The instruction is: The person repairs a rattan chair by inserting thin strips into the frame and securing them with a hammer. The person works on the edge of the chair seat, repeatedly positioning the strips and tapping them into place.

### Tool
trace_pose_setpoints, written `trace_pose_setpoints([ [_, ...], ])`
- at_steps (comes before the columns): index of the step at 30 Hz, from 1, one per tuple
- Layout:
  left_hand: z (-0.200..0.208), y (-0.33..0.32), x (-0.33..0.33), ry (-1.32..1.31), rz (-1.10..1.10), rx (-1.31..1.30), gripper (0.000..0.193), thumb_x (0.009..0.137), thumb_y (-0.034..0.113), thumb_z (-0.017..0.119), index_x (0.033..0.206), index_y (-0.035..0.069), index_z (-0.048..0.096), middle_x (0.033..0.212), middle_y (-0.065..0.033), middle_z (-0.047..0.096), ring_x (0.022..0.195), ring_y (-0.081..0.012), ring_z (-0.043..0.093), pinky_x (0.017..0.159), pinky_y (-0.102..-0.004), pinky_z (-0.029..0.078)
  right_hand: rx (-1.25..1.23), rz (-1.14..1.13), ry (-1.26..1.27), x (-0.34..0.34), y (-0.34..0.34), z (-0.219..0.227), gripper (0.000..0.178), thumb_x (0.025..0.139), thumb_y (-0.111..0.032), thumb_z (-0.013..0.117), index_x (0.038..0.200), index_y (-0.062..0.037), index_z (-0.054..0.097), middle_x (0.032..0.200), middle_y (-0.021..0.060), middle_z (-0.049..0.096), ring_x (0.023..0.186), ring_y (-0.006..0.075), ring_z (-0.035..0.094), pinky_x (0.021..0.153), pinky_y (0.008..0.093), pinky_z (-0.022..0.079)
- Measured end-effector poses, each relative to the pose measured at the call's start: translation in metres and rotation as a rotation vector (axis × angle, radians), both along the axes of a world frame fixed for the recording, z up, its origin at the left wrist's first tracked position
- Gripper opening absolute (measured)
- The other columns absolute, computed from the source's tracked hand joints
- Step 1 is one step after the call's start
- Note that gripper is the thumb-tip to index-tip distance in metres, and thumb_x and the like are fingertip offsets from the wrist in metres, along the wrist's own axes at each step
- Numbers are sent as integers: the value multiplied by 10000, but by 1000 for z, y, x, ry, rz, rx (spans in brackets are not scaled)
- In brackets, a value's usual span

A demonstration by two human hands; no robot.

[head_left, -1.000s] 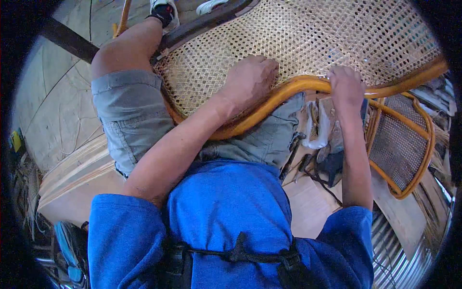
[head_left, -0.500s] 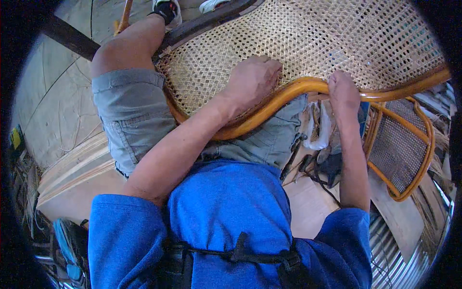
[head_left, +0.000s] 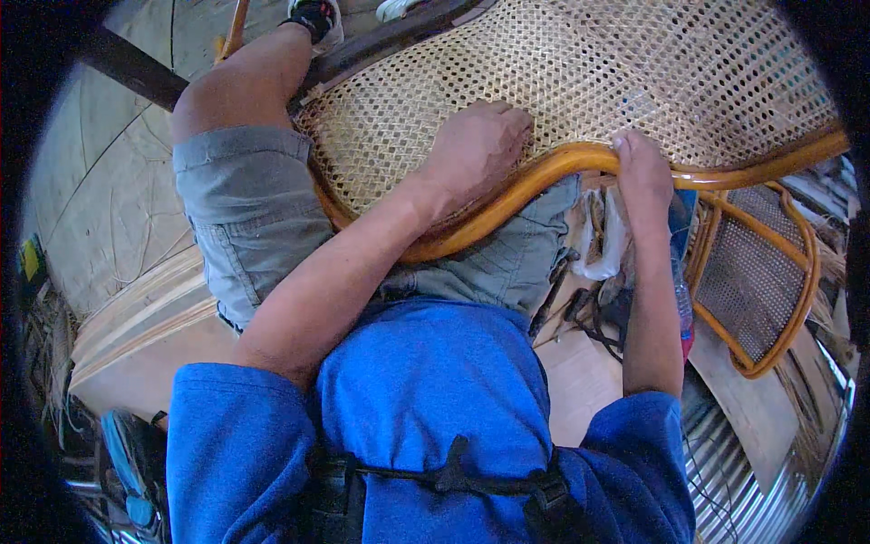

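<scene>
A curved, honey-brown frame rail (head_left: 462,238), glossy like rattan or wood, lies over my lap and edges a broad panel of woven cane webbing (head_left: 390,118). My left hand (head_left: 480,150) rests on the webbing beside the rail, back upward. Its fingers are curled under, and whatever they hold is hidden. Farther right, my right hand (head_left: 644,172) is closed over the rail, its thumb at the upper side by the webbing. The fingers wrapped below are mostly out of sight.
A smaller cane-backed frame (head_left: 757,272) leans at the right. Stacked boards (head_left: 149,317) lie at the left, and a clear plastic bottle (head_left: 681,299) stands beside my right forearm. A dark beam (head_left: 131,71) reaches in from the upper left. Corrugated metal (head_left: 743,485) lies at lower right.
My right hand has turned and shifted slightly left along the rail, its thumb now showing on top. The right forearm moved left, uncovering the bottle. My left hand stays nearly in place.
</scene>
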State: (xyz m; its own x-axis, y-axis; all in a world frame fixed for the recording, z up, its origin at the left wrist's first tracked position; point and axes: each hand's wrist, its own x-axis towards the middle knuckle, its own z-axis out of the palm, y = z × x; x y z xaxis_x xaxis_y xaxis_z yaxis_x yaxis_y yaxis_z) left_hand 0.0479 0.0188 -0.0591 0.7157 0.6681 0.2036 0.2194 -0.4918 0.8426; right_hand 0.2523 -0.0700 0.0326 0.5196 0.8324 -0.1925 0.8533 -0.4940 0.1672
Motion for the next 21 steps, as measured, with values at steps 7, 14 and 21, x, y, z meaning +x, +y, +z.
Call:
trace_pose_setpoints([
  [7,1,0,-2,-3,-12,-70,203,850,202,509,932,44,608,875,-155,604,832,-349,581,736,-434,477,159,-109,42,-4,6,-8,222,868,-263,527,909,-54,590,828,172,614,775,351,598,708,428,460],
  [14,-6,-1,0,-3,3,-40,214,870,215,516,956,42,608,882,-156,612,803,-345,588,715,-426,489,356,20,7,-11,-8,-17,182,858,-224,553,939,-68,602,869,126,633,811,308,611,722,392,470],
  [21,-3,0,-2,-20,-7,-55,214,868,214,517,952,40,609,875,-159,612,803,-350,586,713,-435,485,271,83,-44,-11,-14,-16,182,852,-170,568,991,-62,614,958,121,624,865,287,606,760,365,472],
])
